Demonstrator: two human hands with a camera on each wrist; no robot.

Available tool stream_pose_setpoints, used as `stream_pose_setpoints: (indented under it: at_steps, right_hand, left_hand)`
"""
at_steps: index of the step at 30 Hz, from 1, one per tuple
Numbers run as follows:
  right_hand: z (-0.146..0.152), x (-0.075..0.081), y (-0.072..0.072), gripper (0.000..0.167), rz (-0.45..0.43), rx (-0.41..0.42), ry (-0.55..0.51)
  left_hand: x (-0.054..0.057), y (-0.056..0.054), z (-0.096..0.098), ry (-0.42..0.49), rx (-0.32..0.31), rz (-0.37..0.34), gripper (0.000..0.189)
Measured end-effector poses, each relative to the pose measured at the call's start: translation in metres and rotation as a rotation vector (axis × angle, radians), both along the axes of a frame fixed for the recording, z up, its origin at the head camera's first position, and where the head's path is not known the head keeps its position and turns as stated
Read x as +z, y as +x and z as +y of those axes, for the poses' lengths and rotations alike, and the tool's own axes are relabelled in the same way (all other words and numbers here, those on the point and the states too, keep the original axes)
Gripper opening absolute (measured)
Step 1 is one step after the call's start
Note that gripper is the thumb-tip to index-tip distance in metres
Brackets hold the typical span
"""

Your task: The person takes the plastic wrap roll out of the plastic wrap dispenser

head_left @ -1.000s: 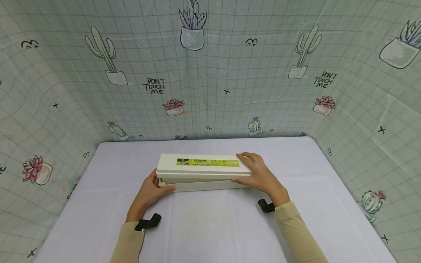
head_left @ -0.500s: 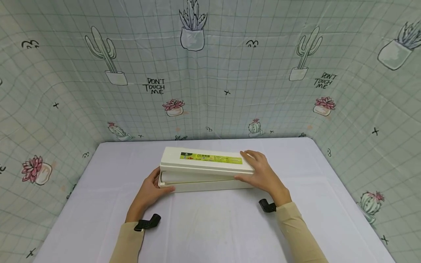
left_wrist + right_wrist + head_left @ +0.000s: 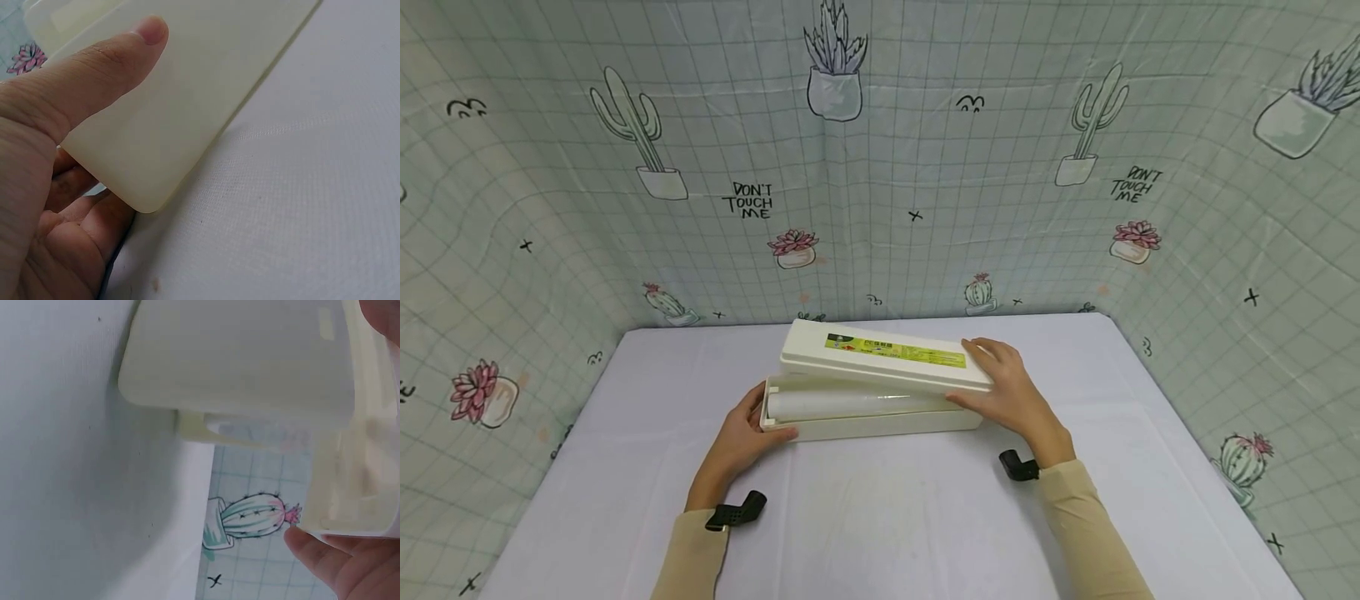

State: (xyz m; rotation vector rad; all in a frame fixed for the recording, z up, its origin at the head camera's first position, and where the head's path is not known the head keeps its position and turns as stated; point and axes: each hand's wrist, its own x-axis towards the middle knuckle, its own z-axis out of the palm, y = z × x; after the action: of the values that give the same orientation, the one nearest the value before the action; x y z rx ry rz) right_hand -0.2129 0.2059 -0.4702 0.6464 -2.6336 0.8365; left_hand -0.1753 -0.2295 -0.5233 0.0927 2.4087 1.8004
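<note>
A long cream box base (image 3: 880, 427) lies on the table, with a roll of clear plastic wrap (image 3: 842, 404) showing inside it. My left hand (image 3: 741, 437) grips the base's left end, thumb along the front wall (image 3: 156, 125) and fingers behind. Over the base hangs the white lid (image 3: 887, 375) with a yellow-green label (image 3: 895, 350), raised and turned askew so its left end sits farther back. My right hand (image 3: 1011, 392) holds the lid's right end, thumb at the front edge and fingers on top. In the right wrist view the lid's hollow underside (image 3: 362, 481) shows beside the base.
A white cloth covers the table (image 3: 880, 517), which ends at the back against a hanging curtain (image 3: 880, 167) printed with grid lines and potted cacti. Each wrist bears a black camera mount, the left one (image 3: 737, 511) and the right one (image 3: 1018, 467).
My right hand has lifted the lid and shifted it back and to the right, its left end swinging away. More of the wrap roll now shows. My left hand stays on the base.
</note>
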Motion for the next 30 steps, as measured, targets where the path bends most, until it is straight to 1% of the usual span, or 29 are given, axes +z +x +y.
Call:
stream_pose_setpoints:
  at_steps: [3,9,21,24,26,30]
  right_hand:
    - [0.004,0.001,-0.001,0.091,0.010,-0.018,0.008]
    - [0.012,0.001,-0.004,0.091,0.057,-0.025,-0.016]
    - [0.025,0.001,-0.002,0.091,0.070,-0.073,-0.032]
    - [0.028,0.000,-0.003,0.090,0.082,-0.077,-0.029]
    - [0.030,0.000,-0.003,0.089,0.094,-0.078,-0.029]
    - [0.037,0.000,-0.002,0.089,0.108,-0.096,-0.034]
  left_hand:
    - [0.000,0.000,0.000,0.006,0.000,-0.002,0.108]
    - [0.000,0.001,0.000,0.004,-0.004,0.005,0.108]
    - [-0.001,0.000,-0.001,0.039,-0.017,-0.003,0.107]
    - [-0.001,0.000,-0.001,0.031,-0.019,-0.001,0.108]
    - [-0.001,0.000,-0.001,0.029,-0.010,0.004,0.107]
    - [-0.003,0.000,0.001,0.044,-0.011,-0.006,0.108]
